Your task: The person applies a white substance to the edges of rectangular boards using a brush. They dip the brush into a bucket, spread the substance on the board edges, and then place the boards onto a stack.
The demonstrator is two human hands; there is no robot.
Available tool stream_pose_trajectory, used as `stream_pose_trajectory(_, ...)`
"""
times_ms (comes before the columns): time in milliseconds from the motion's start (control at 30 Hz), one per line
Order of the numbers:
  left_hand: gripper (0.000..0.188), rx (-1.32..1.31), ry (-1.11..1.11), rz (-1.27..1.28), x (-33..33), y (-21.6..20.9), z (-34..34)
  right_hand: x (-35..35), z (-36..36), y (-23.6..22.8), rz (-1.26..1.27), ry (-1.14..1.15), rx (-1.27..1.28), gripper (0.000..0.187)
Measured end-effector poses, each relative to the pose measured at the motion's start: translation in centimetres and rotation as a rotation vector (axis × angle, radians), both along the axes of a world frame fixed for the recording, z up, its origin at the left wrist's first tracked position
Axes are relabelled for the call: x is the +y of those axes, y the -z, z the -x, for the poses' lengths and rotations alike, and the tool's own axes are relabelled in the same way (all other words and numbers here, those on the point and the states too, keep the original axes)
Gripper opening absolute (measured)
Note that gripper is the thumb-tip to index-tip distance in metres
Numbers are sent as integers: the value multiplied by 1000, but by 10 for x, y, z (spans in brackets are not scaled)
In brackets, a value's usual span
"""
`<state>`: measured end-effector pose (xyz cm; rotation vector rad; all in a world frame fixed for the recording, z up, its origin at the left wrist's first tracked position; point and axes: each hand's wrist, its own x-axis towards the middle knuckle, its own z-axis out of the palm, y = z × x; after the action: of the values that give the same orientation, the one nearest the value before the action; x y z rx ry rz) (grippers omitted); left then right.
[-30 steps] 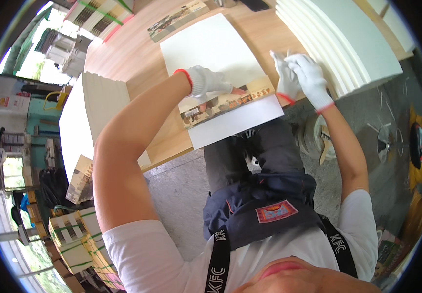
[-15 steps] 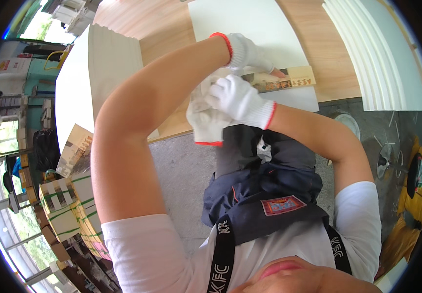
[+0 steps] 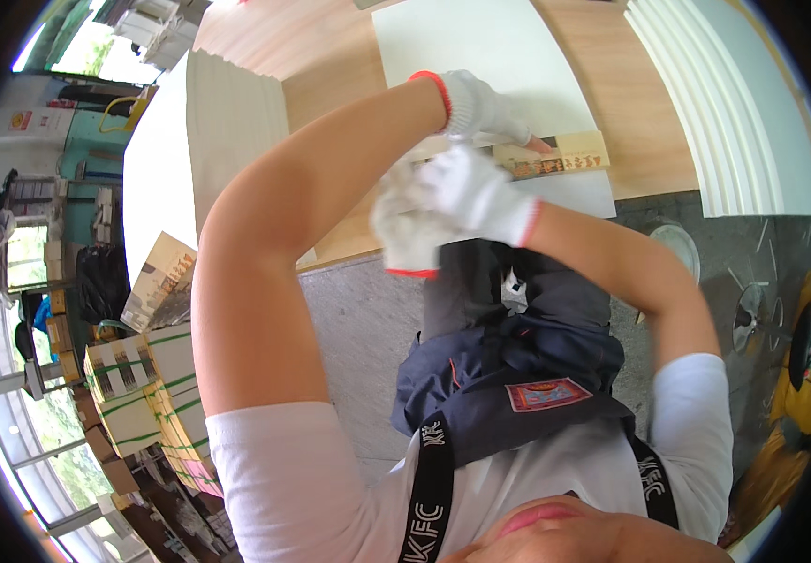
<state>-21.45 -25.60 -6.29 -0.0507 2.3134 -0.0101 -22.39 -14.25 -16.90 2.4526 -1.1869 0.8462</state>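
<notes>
A printed strip of card or paper [image 3: 579, 152], tan with dark pictures, lies across the near end of a white board [image 3: 480, 47] on the table. My left hand [image 3: 485, 108], in a white knit glove with a red cuff, rests on this strip, its bare fingertips stretched out and touching it. Close in front of it, my right hand [image 3: 480, 195], gloved alike and smeared by motion, grips a bunched, soiled white glove [image 3: 410, 230] whose red cuff hangs beyond the table edge. The strip's left end is hidden behind my hands.
A tall stack of white boards [image 3: 236, 131] stands on the left of the wooden table [image 3: 330, 80]. More white boards [image 3: 715, 113] lie fanned at the right. Strapped bundles [image 3: 133, 394] and a printed sheet [image 3: 161, 277] are at the left. A round white lid-like thing [image 3: 675, 249] sits below the table.
My right hand has shifted slightly right with the bunched glove and is now blurred. My left hand keeps its place on the strip. The whole view has moved a little.
</notes>
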Motion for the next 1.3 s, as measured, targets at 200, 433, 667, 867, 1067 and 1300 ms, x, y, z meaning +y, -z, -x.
stream_pose_trajectory(200, 105, 11, 87, 8, 14, -14, 0, 6, 35, 5, 54, -21, 37, 9)
stream_pose_trajectory(433, 115, 2, 64, 47, 14, -3, 1, 100, 220, -9, 10, 343, 184, 21)
stream_pose_trajectory(667, 99, 203, -29, 253, 46, -12, -21, 97, 197, -75, -431, 843, 370, 31)
stream_pose_trajectory(867, 54, 1004, -451, -102, 142, 33, -69, 85, 168, -20, -303, 395, 163, 43)
stream_pose_trajectory(1067, 34, 1597, -2320, -2055, 164, 55, -116, 88, 193, -22, -392, 312, 349, 48)
stream_pose_trajectory(1300, 23, 1655, -2213, -1998, 114, 93, -109, 70, 184, -24, -668, 695, -149, 35)
